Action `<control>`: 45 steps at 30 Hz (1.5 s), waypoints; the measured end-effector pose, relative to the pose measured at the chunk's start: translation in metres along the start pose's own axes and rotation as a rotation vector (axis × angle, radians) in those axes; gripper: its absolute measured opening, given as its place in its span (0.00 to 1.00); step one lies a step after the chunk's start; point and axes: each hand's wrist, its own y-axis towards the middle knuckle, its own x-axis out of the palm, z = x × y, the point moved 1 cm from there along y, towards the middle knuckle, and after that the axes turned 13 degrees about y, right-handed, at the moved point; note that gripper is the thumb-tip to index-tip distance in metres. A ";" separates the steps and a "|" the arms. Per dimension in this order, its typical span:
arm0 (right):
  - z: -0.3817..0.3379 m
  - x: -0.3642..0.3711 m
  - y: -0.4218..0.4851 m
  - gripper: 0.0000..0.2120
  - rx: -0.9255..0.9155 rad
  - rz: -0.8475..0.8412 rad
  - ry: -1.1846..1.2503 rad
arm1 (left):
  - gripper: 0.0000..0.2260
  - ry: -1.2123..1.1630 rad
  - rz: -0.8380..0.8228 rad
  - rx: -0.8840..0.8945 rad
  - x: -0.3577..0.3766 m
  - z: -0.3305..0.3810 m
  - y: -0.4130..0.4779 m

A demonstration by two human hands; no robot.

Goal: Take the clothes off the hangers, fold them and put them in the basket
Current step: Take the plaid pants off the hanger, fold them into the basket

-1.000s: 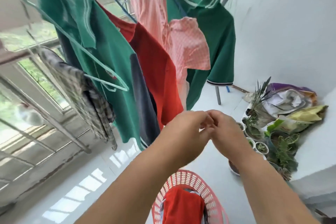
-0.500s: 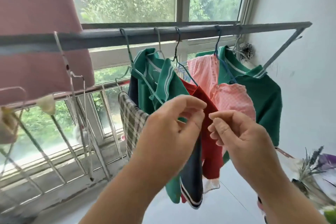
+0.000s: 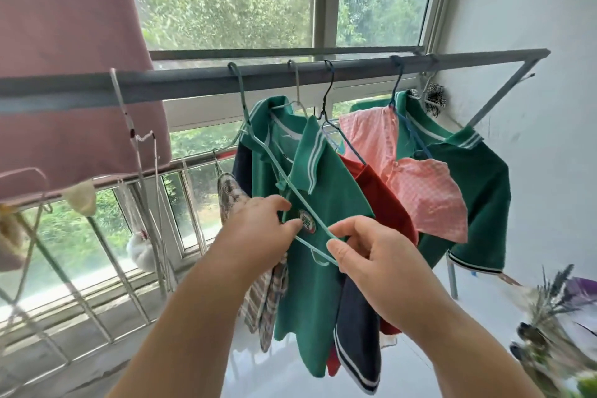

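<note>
Plainly, most of the job is still ahead. The rail (image 3: pixel 323 73) across the window carries a full row: a green polo shirt (image 3: pixel 323 191) nearest, a red garment (image 3: pixel 384 203) behind it, a pink checked top (image 3: pixel 426 197), and a second green polo (image 3: pixel 478 178) at the far right. A plaid cloth (image 3: pixel 268 294) hangs at the left of the group and a navy piece (image 3: pixel 355 333) dangles low. None of these is folded, and the basket is out of view, so what it holds cannot be told.

The step in hand looks like the start of unhooking. A pale green hanger (image 3: pixel 280 185) hooks on the rail and slants down and to the right, across the front of the nearest polo, to the hands. The left hand (image 3: pixel 258 233) has its fingers (image 3: pixel 289 226) curled, thumb and forefinger pinched on the hanger's lower wire just beside the shirt's badge. The right hand (image 3: pixel 371 262) pinches the hanger's lower corner. So the corner lies between the two hands, touching both, with the shirt directly behind it. Whether this hanger bears a garment of its own cannot be told.
</note>
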 end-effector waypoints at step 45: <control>0.010 -0.027 0.009 0.07 0.147 0.199 -0.032 | 0.22 -0.415 -0.163 -0.002 -0.006 0.001 -0.004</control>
